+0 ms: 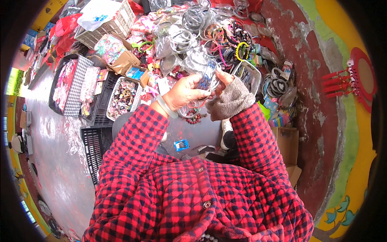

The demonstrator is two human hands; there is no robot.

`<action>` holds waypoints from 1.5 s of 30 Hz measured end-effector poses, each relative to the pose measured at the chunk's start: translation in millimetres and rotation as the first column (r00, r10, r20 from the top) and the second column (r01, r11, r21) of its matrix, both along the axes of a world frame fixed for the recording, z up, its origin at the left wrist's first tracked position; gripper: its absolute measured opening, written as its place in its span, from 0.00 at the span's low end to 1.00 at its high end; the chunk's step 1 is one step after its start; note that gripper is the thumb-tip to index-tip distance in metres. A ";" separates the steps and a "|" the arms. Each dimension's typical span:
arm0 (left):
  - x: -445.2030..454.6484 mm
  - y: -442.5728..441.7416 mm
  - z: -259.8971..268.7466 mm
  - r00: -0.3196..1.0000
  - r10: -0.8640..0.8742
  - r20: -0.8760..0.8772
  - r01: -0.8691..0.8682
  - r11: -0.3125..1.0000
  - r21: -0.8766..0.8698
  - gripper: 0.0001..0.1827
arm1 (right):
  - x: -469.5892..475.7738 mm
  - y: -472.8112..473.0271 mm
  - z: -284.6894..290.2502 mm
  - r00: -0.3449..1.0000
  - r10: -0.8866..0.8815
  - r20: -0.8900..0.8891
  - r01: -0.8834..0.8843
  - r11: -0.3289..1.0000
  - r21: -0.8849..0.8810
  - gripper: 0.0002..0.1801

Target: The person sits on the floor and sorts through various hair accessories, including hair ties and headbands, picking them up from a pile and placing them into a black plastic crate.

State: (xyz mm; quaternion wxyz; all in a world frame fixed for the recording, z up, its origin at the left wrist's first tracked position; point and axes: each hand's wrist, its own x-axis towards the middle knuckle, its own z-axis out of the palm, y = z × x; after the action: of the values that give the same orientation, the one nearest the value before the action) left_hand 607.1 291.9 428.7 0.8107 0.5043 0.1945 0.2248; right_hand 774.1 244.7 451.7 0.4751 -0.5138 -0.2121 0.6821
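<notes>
Both hands hold a clear plastic packet with dark blue pieces inside (pixel 208 75), raised above the pile. My left hand (pixel 186 90) grips its left side, thumb across the lower edge. A pale bangle (pixel 167 106) circles that wrist. Fingers of my right hand (pixel 225 79) pinch the packet's right side. A grey knitted cuff or fingerless glove (pixel 232 98) covers much of that hand. Just below hang or lie clear rings (pixel 190 109) and dark red beads (pixel 193 118); their support is unclear. Behind the packet are many bagged hoop-shaped headbands (pixel 184 39).
To the left stand a white basket of hair ties (pixel 109 104), a cardboard box (pixel 128 62), a houndstooth case (pixel 77 90) and a black crate (pixel 90 151). A white basket (pixel 257 72) sits right, near the peeling wall (pixel 314 106). A blue card (pixel 181 145) lies on the floor.
</notes>
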 end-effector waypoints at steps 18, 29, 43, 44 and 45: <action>-1.0 0.1 1.6 1.000 -0.019 -0.022 0.015 0.988 -0.154 0.13 | 1.9 1.0 -18.6 0.985 -0.134 -0.109 0.120 0.985 -0.123 0.16; -24.8 47.4 -42.9 0.806 0.592 0.023 -0.516 0.721 -0.463 0.05 | 41.2 14.4 -97.8 0.804 -0.411 -0.428 0.411 0.906 -0.099 0.12; -14.1 18.5 -6.9 0.935 0.353 0.012 -0.348 0.927 -0.140 0.09 | 37.7 12.5 -54.7 0.956 -0.184 -0.230 0.271 0.851 0.449 0.15; -10.5 17.7 -8.8 0.933 0.357 0.036 -0.351 0.929 -0.116 0.08 | 39.2 8.7 -43.1 0.900 -0.258 -0.351 0.387 0.844 0.371 0.15; -8.9 16.5 -12.2 0.939 0.344 -0.002 -0.343 0.937 -0.059 0.08 | 40.4 4.9 -35.2 0.824 -0.333 -0.459 0.490 0.826 0.280 0.14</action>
State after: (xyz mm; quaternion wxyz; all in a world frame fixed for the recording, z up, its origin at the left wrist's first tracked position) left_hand 598.2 308.3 416.5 0.7741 0.4380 0.2826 0.3591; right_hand 814.5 249.7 416.6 0.7373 -0.2973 -0.1245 0.5937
